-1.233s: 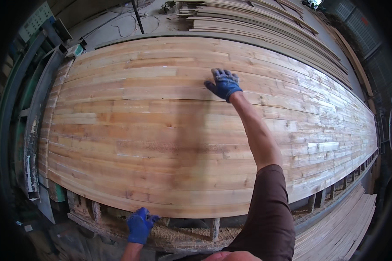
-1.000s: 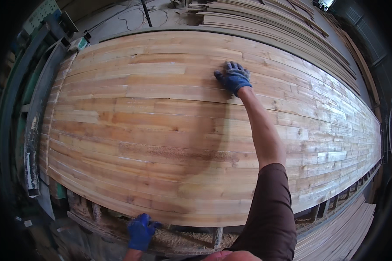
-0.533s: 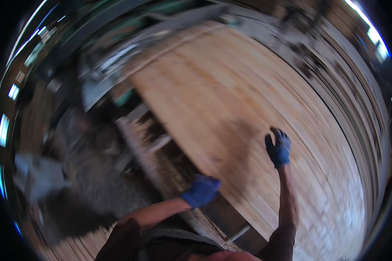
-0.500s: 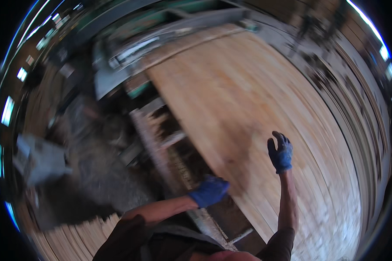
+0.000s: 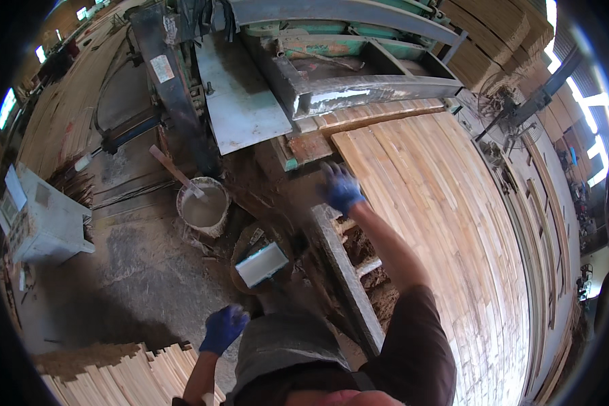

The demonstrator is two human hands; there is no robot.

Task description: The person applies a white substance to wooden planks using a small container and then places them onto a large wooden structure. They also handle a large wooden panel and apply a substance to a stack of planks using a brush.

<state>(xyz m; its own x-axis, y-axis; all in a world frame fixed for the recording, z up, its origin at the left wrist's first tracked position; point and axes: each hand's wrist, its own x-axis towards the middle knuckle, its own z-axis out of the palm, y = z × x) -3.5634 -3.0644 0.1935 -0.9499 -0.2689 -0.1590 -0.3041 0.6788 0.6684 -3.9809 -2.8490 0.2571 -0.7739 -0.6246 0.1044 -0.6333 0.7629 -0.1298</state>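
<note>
My right hand (image 5: 342, 188), in a blue glove, reaches across the left edge of a broad panel of pale wood strips (image 5: 426, 196). Its fingers are spread and hold nothing; I cannot tell if they touch the panel's far left corner. Low at the left, my left hand (image 5: 224, 329), gloved the same way, hangs with fingers curled in and nothing showing in it. A stack of light wood strips (image 5: 135, 379) lies close below it. Between the hands, a white rectangular tray (image 5: 262, 264) rests on a round support.
A bucket of whitish liquid (image 5: 204, 206) with a brush (image 5: 172, 166) stands on the floor. Beyond the panel is a heavy metal press frame (image 5: 372, 88). A metal rail (image 5: 348, 284) runs along the panel's left side. A pale cabinet (image 5: 47, 223) stands far left.
My view has swung leftward and sharpened. My right hand has gone from above the panel to its far left corner. My left hand has drawn back from the panel's edge to the lower left.
</note>
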